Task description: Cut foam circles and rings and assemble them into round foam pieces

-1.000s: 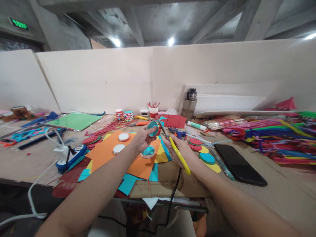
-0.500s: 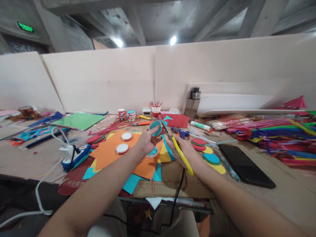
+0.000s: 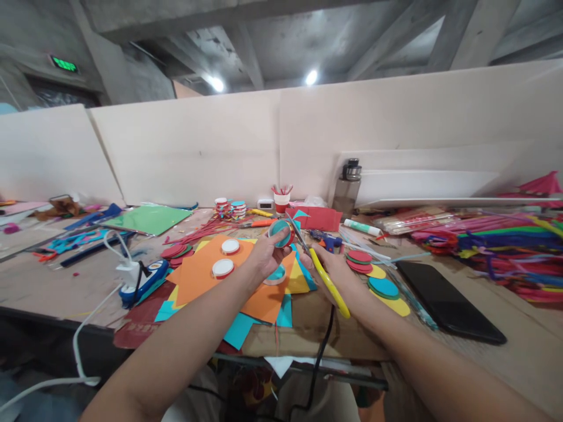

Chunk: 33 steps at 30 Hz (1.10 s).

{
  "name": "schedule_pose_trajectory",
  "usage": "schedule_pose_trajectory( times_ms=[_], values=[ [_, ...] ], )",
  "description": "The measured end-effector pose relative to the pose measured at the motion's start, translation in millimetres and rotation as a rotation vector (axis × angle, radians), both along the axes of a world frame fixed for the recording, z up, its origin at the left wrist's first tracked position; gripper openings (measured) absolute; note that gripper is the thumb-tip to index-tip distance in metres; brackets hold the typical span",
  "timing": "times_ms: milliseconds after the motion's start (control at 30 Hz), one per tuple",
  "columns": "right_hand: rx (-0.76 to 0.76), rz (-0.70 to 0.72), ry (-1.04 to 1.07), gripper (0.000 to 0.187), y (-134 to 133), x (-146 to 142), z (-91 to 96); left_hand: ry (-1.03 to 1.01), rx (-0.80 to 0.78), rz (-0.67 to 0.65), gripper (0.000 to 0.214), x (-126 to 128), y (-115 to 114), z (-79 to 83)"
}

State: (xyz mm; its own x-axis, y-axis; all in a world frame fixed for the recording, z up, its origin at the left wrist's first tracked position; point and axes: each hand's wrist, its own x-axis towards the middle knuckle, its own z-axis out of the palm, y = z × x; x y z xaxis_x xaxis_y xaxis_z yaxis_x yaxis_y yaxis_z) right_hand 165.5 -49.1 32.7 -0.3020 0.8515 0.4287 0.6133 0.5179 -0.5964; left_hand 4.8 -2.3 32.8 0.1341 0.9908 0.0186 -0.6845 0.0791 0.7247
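My left hand [image 3: 265,258] grips a small round disc [image 3: 284,233] with a teal face and a red and white rim, tilted up above the paper. In my right hand [image 3: 331,266] are yellow-handled scissors [image 3: 324,277], their blades up against the disc's right edge. A pointed teal paper scrap [image 3: 301,214] stands out by the blade tips. Below my hands lies orange paper [image 3: 246,302] over yellow and teal sheets. Two white-topped discs [image 3: 230,247] rest on the orange paper, and a teal-topped one [image 3: 276,274] is partly hidden behind my left hand.
Red, yellow and blue paper circles [image 3: 383,287] lie right of my right hand, beside a black phone [image 3: 448,302]. Further right are piled pipe cleaners [image 3: 497,246]. A bottle [image 3: 347,190] stands at the back. On the left sits a blue power strip [image 3: 144,287] with a white cable.
The whole view has shifted slightly, so things appear a little further right and lower. Both hands keep their holds on the disc and scissors, in nearly the same pose.
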Motion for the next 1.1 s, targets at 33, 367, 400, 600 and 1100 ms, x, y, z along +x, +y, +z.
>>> schedule_pose_trajectory(
  times_ms=[33,367,400,600,1100],
  values=[
    [0.006,-0.001,-0.003,0.035,0.1,-0.1,-0.1,0.002,-0.003,0.001,0.02,-0.1,0.1,0.2],
    [-0.008,0.087,0.031,0.033,-5.7,1.2,7.5,0.03,0.044,0.001,0.026,0.5,-2.4,1.4],
    [-0.011,0.089,0.037,0.033,-5.7,1.4,7.7,0.04,0.056,-0.004,0.026,0.9,-3.4,1.9],
    [-0.02,0.068,0.054,0.034,-3.9,1.4,4.3,0.047,0.098,-0.013,0.029,0.9,-7.7,5.1],
    [-0.043,0.074,0.077,0.032,-4.6,1.6,4.5,0.08,0.132,-0.026,0.033,-0.7,-7.9,5.2]
  ],
)
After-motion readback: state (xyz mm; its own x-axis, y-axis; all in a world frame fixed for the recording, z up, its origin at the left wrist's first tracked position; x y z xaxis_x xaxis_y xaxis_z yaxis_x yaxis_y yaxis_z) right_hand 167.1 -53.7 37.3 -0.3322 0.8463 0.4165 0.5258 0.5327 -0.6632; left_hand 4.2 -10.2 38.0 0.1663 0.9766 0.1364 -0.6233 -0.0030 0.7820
